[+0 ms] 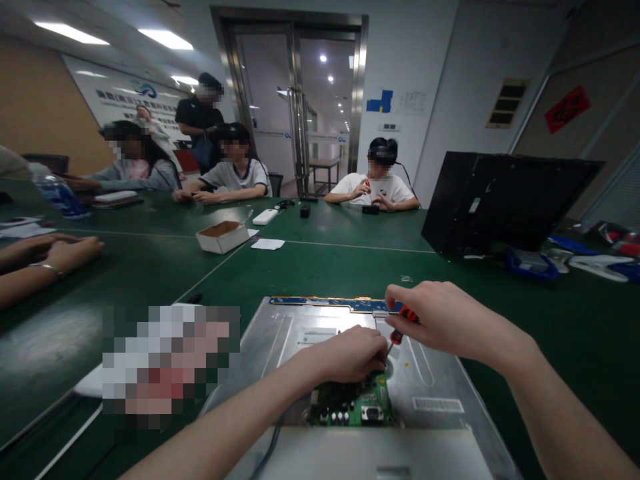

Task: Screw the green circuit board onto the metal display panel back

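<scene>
My right hand grips a red and dark-handled screwdriver, which slants down to the left. The thin shaft reaches toward the curled fingers of my left hand. My left hand is closed over the upper edge of a green circuit board; what its fingers pinch, if anything, is hidden, as is the screwdriver's tip. Beneath both hands lies a metal display panel, back side up. The circuit board sits on it, and a narrow blue circuit strip runs along its far edge.
A black monitor stands at the right. On the green table are an open box, paper and a water bottle. A neighbour's hands rest at the left. Several people sit or stand across the table.
</scene>
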A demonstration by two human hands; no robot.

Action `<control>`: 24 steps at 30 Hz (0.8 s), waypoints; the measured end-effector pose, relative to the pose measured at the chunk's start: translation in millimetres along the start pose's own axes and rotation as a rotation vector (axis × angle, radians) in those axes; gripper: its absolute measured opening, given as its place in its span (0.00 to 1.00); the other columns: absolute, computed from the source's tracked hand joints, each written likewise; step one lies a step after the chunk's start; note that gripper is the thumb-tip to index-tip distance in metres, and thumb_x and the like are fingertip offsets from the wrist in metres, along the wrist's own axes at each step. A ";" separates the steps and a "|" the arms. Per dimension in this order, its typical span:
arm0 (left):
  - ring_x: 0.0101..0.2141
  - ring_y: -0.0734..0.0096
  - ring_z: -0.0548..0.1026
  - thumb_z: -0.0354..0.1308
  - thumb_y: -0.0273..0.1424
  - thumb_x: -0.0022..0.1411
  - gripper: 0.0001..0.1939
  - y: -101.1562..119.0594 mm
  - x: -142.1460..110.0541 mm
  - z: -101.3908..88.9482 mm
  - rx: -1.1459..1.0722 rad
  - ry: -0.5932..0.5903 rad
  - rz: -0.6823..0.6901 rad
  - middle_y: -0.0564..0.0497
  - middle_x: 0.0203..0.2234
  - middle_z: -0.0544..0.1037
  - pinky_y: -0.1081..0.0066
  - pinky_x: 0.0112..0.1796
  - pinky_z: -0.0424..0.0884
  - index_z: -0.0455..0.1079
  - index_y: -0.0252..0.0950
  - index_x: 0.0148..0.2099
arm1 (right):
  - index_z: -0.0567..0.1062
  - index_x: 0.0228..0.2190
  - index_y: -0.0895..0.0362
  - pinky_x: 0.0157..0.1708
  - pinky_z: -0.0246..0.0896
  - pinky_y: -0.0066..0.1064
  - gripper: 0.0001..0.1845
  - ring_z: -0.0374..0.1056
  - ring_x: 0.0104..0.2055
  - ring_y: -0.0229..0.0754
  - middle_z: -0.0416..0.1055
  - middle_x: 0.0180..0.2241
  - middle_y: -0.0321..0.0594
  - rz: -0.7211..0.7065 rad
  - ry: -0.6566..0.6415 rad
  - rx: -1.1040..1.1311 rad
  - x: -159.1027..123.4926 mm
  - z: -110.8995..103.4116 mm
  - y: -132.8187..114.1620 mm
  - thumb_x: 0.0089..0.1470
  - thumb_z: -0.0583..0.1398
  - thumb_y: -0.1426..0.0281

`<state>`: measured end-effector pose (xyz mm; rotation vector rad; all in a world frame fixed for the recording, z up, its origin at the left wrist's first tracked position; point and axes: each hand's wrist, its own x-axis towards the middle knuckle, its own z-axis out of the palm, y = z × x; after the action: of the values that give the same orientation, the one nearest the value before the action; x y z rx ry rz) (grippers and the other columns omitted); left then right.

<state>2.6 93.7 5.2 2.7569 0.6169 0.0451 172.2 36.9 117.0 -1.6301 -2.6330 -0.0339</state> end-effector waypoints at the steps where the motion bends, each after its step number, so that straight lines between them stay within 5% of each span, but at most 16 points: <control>1: 0.31 0.64 0.74 0.60 0.25 0.59 0.03 0.2 0.3 0.6 0.000 0.003 -0.009 0.51 0.28 0.74 0.72 0.28 0.63 0.68 0.36 0.33 | 0.70 0.38 0.52 0.24 0.47 0.29 0.07 0.68 0.27 0.41 0.74 0.27 0.36 -0.003 0.002 0.014 -0.5 -0.2 -0.3 0.58 0.56 0.66; 4: 0.31 0.64 0.74 0.62 0.28 0.59 0.04 -0.1 0.6 2.6 -0.002 0.011 -0.019 0.51 0.28 0.74 0.72 0.28 0.63 0.69 0.35 0.34 | 0.67 0.41 0.53 0.25 0.49 0.29 0.11 0.68 0.29 0.40 0.74 0.30 0.36 -0.039 0.002 0.066 -1.8 -1.1 -0.5 0.54 0.59 0.69; 11: 0.33 0.63 0.74 0.59 0.29 0.62 0.03 0.5 -0.2 6.3 0.056 0.034 -0.005 0.46 0.35 0.75 0.70 0.31 0.65 0.69 0.34 0.37 | 0.71 0.37 0.51 0.24 0.48 0.31 0.12 0.70 0.30 0.45 0.74 0.28 0.37 -0.022 -0.024 0.028 0.8 -1.6 -0.1 0.60 0.54 0.56; 15: 0.31 0.64 0.72 0.58 0.28 0.63 0.04 4.2 0.9 7.7 0.122 0.054 -0.001 0.46 0.32 0.75 0.68 0.32 0.65 0.67 0.34 0.35 | 0.69 0.37 0.52 0.24 0.47 0.30 0.05 0.69 0.29 0.42 0.74 0.28 0.36 -0.040 -0.014 0.029 -0.3 -1.0 -0.7 0.59 0.56 0.65; 19: 0.30 0.63 0.72 0.59 0.28 0.62 0.04 4.9 2.1 9.8 0.125 0.077 0.015 0.47 0.30 0.75 0.67 0.32 0.65 0.65 0.35 0.35 | 0.66 0.38 0.53 0.24 0.48 0.29 0.09 0.67 0.28 0.40 0.73 0.30 0.35 -0.083 -0.007 0.077 -2.7 -2.6 -1.7 0.53 0.58 0.72; 24: 0.32 0.63 0.72 0.57 0.28 0.63 0.03 5.4 1.6 7.9 0.107 0.049 0.012 0.47 0.32 0.76 0.67 0.33 0.65 0.67 0.35 0.35 | 0.67 0.40 0.52 0.24 0.49 0.29 0.13 0.69 0.30 0.43 0.74 0.30 0.36 -0.045 -0.029 0.078 -1.2 -2.0 -0.8 0.54 0.61 0.61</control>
<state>7.0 87.4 -0.6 2.8708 0.6336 0.0854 172.0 35.5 119.0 -1.5582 -2.6557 0.0906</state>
